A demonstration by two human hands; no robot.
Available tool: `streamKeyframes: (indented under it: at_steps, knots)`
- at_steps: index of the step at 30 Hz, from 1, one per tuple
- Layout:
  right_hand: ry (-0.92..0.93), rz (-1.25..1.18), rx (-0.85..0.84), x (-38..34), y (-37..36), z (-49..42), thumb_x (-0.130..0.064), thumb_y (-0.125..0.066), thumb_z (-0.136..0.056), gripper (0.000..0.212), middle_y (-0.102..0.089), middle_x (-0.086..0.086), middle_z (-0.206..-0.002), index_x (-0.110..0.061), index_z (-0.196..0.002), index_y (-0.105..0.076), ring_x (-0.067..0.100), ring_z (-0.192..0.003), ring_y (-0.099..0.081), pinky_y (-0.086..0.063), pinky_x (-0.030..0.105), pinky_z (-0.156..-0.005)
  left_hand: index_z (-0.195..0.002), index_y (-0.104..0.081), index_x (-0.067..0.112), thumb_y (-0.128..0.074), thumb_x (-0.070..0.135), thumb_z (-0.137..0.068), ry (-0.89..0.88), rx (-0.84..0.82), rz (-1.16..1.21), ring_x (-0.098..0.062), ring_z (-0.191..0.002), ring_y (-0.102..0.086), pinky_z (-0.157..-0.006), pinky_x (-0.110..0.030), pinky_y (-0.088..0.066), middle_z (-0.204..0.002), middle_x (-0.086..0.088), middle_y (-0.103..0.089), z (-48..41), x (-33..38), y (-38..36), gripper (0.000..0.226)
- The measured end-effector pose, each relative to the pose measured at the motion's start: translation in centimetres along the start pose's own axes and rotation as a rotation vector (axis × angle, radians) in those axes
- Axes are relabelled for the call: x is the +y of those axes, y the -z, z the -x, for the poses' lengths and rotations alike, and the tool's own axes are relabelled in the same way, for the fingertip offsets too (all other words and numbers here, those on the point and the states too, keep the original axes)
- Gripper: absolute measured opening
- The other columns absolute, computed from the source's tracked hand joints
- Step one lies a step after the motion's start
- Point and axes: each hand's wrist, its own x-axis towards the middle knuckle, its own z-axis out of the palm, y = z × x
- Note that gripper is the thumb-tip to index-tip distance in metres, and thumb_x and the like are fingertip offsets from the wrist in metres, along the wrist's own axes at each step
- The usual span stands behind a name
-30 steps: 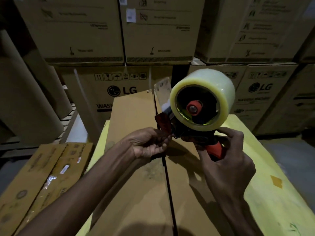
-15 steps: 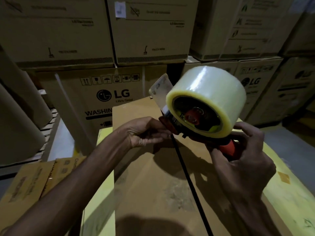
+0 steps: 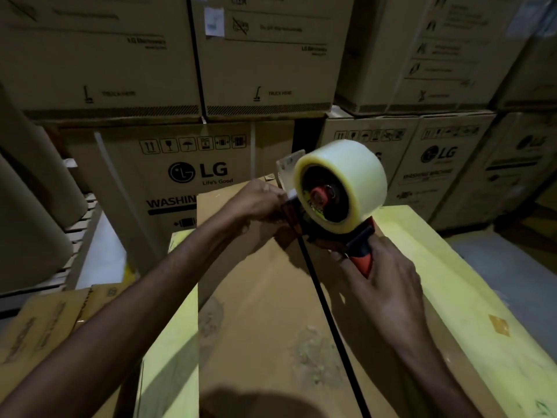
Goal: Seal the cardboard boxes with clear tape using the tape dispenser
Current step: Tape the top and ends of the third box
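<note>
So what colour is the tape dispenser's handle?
The handle is orange-red, seen in the head view.

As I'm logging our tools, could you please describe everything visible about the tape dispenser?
The tape dispenser has a black frame, an orange-red hub and handle, and a thick roll of clear tape. It is held tilted over the cardboard box seam; the right hand grips its handle, the left hand pinches at its front end.

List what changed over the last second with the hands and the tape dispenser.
The left hand and right hand carried the tape dispenser forward along the seam, toward the far end of the cardboard box. The right hand's grip slid lower, baring more of the orange handle. Unchanged: left hand pinching at the dispenser's front, right hand holding the handle, seam untaped.
</note>
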Motion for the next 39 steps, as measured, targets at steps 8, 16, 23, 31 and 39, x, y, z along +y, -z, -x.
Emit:
streamKeyframes:
  at_steps: [8, 16, 23, 31, 39]
  knots:
    - [-0.004, -0.213, -0.115, -1.5, -2.8, -5.5, -0.061, -0.046, -0.101, 0.038, -0.063, -0.002, -0.078, -0.025, -0.098, -0.058, 0.009, -0.066, -0.062, -0.048, 0.029, -0.055, -0.082, -0.076, 0.004, -0.069, 0.016, -0.096, -0.084, -0.002, -0.112, -0.013, -0.078, -0.071, -0.071, -0.027, -0.058, -0.086, -0.013, -0.077, -5.6, -0.6, 2.5, 0.02]
    - [-0.022, -0.097, -0.07, -3.0, -7.4, -9.6, -0.052, -0.046, -0.105, 0.04, -0.062, 0.002, -0.093, -0.014, -0.114, -0.054, 0.015, -0.076, -0.058, -0.032, 0.022, -0.049, -0.088, -0.075, 0.005, -0.063, 0.006, -0.098, -0.144, -0.131, -0.195, -0.017, -0.071, -0.065, -0.062, -0.027, -0.052, -0.082, -0.007, -0.074, -11.0, -1.9, 5.9, 0.016]
    - [-0.096, 0.005, -0.124, -2.9, -10.7, -10.6, -0.047, -0.046, -0.106, 0.038, -0.058, 0.005, -0.101, -0.013, -0.122, -0.048, 0.02, -0.084, -0.056, -0.04, 0.028, -0.058, -0.09, -0.073, 0.003, -0.065, 0.0, -0.095, -0.131, -0.126, -0.261, -0.022, -0.073, -0.067, -0.062, -0.033, -0.054, -0.087, -0.015, -0.075, -14.1, -5.2, 6.3, 0.009]
    - [-0.151, 0.02, -0.149, -2.4, -12.4, -12.3, -0.047, -0.046, -0.106, 0.038, -0.062, 0.01, -0.108, -0.013, -0.123, -0.048, 0.028, -0.094, -0.062, -0.055, 0.042, -0.076, -0.088, -0.067, 0.003, -0.059, -0.004, -0.098, -0.222, -0.166, -0.183, -0.008, -0.072, -0.069, -0.064, -0.018, -0.054, -0.084, -0.009, -0.07, -16.5, -7.0, 5.0, 0.015]
    - [-0.154, 0.022, -0.134, -3.8, -13.2, -14.4, -0.046, -0.047, -0.106, 0.041, -0.06, 0.011, -0.109, -0.01, -0.126, -0.049, 0.03, -0.098, -0.062, -0.052, 0.039, -0.076, -0.094, -0.069, -0.013, -0.072, 0.006, -0.092, -0.139, -0.139, -0.154, -0.032, -0.085, -0.058, -0.076, -0.046, -0.045, -0.098, -0.037, -0.068, -21.5, -8.7, 7.2, 0.019]
